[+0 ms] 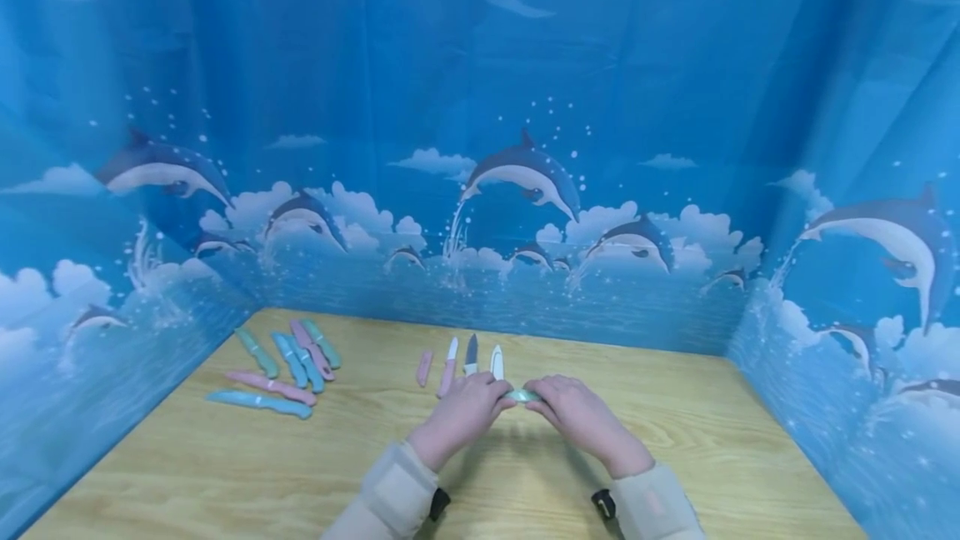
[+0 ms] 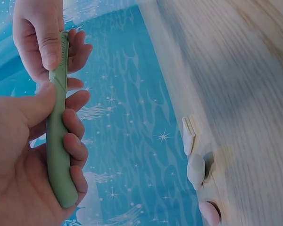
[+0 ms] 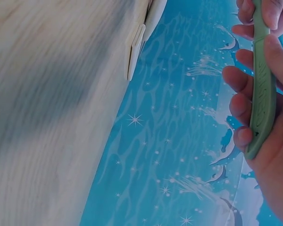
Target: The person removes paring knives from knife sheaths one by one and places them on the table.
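Observation:
Both hands hold a green sheathed knife (image 1: 522, 396) above the table, end to end between them. My left hand (image 1: 467, 408) curls its fingers round the smooth handle (image 2: 60, 150), its thumb lying near the joint. My right hand (image 1: 581, 413) grips the sheath (image 3: 263, 101), which bears raised markings. Sheath and handle meet, so the blade cannot be seen. Just beyond the left hand lie a pink-handled knife (image 1: 450, 363) with a bare white blade, a dark-bladed knife (image 1: 471, 354) with a pale handle, and a white sheath (image 1: 497, 362).
A small pink sheath (image 1: 424, 367) lies left of the bare knives. Farther left is a group of several sheathed knives, among them a blue one (image 1: 258, 402), a pink one (image 1: 272, 387) and a green one (image 1: 257, 352). A dolphin-print curtain (image 1: 480, 273) surrounds the wooden table (image 1: 300, 473).

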The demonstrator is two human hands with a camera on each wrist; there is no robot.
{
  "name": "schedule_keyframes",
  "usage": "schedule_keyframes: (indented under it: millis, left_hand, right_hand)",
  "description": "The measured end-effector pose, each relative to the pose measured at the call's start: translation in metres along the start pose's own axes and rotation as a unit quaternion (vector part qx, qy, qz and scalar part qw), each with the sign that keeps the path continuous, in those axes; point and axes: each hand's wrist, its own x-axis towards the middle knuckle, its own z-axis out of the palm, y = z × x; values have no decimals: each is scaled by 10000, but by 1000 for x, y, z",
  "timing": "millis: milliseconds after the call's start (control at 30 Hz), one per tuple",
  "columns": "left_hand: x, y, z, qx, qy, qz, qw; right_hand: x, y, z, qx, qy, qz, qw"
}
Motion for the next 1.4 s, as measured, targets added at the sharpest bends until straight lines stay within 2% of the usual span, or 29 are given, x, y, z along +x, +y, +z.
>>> schedule_keyframes:
  millis: [133, 400, 967, 1200, 1400]
  left_hand:
    - [-1, 0, 0, 18, -83, 20, 10000]
    - [-2, -2, 1, 234, 176, 303, 9991]
    - [-2, -2, -1, 19, -185, 116, 9998]
    - [-1, -3, 1, -9, -230, 103, 9997]
    - [2, -5, 1, -93, -195, 121, 9997]
  right_hand:
    - [0, 0, 1, 50, 32, -78, 10000]
    - [1, 1, 0, 248, -42, -68, 9997]
    - [2, 1, -1, 491, -252, 125, 9984]
    - [0, 1, 0, 509, -125, 27, 9986]
    - [2, 2, -1, 594, -286, 160, 9977]
